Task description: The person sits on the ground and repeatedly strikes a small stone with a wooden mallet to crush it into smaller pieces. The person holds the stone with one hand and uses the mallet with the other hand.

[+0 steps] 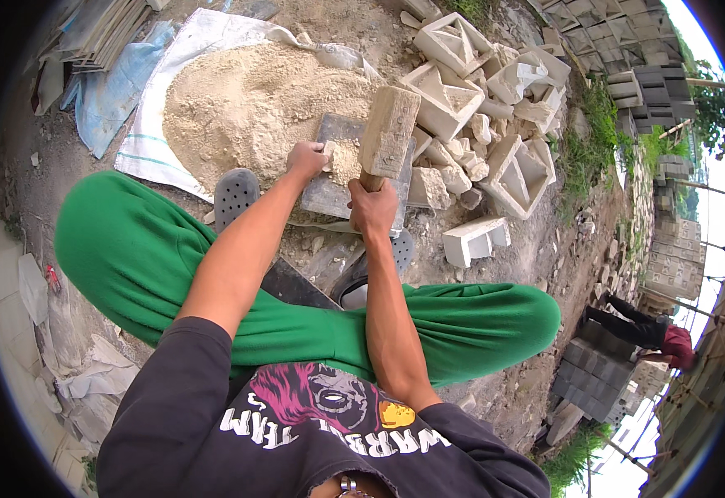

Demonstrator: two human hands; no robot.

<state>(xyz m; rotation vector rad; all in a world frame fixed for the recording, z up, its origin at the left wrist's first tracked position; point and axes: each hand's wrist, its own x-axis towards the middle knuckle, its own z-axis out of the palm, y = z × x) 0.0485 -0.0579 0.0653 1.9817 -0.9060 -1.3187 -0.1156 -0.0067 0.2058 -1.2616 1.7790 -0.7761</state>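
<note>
My right hand [372, 207] is wrapped round the short handle of a wooden mallet [391, 133]. The mallet's thick, worn head is raised over a dark flat slab [323, 197] on the ground between my feet. At the slab's left side my left hand [306, 161] is closed, thumb and fingers pinching a small pale chunk [328, 156]. Crumbled pale material [346, 163] lies on the slab beside those fingertips. The mallet head hides part of the slab. Beyond the slab, a heap of sandy powder [238, 108] spreads over a white woven sack [143, 149].
Broken cast blocks [454, 100] and loose chunks are piled to the right of the slab. A pale block piece [476, 241] lies nearer me. Blue sheeting [114, 100] and stacked boards [101, 37] are at far left. Another person [640, 328] bends by grey blocks [591, 373] at right.
</note>
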